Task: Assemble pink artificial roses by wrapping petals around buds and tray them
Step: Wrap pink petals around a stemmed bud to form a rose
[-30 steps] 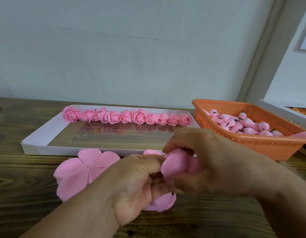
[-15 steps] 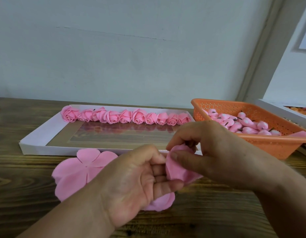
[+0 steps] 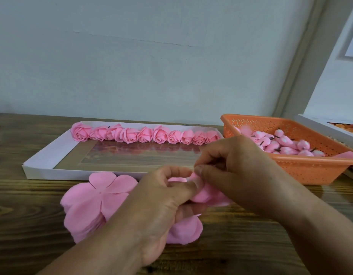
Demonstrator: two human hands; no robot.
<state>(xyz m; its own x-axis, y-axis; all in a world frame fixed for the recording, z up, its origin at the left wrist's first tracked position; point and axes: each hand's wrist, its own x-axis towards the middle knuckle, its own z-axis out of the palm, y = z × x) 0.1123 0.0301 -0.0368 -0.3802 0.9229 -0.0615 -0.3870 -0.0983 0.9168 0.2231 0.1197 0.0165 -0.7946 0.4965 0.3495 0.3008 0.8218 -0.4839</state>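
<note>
Both hands work on one pink rose (image 3: 209, 192) just above the wooden table, in front of the tray. My left hand (image 3: 161, 211) grips its base from below, fingers curled round the lower petals. My right hand (image 3: 237, 167) pinches a petal at the top between thumb and forefinger. The bud inside is hidden by petals and fingers. A stack of flat pink petal sheets (image 3: 96, 203) lies to the left of my left hand. The white tray (image 3: 42, 161) holds a row of several finished pink roses (image 3: 144, 133) along its far edge.
An orange plastic basket (image 3: 310, 169) with several pink buds (image 3: 280, 143) on dark stems stands at the right. A second white tray (image 3: 320, 126) shows at the far right edge. A grey wall rises behind the table.
My right hand has shifted its pinch to the top edge of a petal, and my left thumb has closed up onto the rose. The rose has stayed in place.
</note>
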